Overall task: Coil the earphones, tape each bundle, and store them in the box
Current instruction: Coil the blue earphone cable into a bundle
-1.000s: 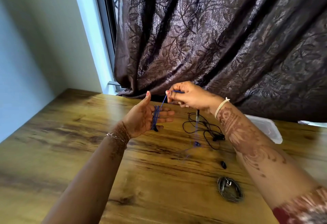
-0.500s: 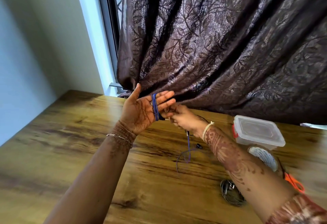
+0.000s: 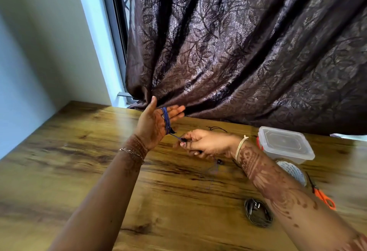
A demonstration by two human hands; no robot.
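Nearest the camera, the bench (image 3: pixel 59 181) is brown wood with dark, streaky grain, and both forearms reach out over it. A coiled bundle (image 3: pixel 258 215) of dark earphone cord lies flat on the wood beside the right forearm. To its right are orange-handled scissors (image 3: pixel 323 196), then a whitish tape roll (image 3: pixel 292 171), partly hidden by the arm. Just behind the roll is the clear plastic box (image 3: pixel 286 146), its lid on.

Further in, the right hand (image 3: pixel 206 144) is curled and pinches the loose end of the blue earphones (image 3: pixel 167 118). An earbud dangles below it, close to the bench. The left hand (image 3: pixel 155 123) is raised with palm showing and fingers straight. The blue cord is looped several times round those fingers, and a short strand runs down to the right hand's pinch. A black cord (image 3: pixel 218 128) lies on the bench behind the right hand.

At the back a dark curtain (image 3: pixel 238 52) with a leaf pattern hangs in folds onto the bench's far edge. Left of it are a grey window frame (image 3: pixel 116 32) and a pale wall (image 3: pixel 39 42).
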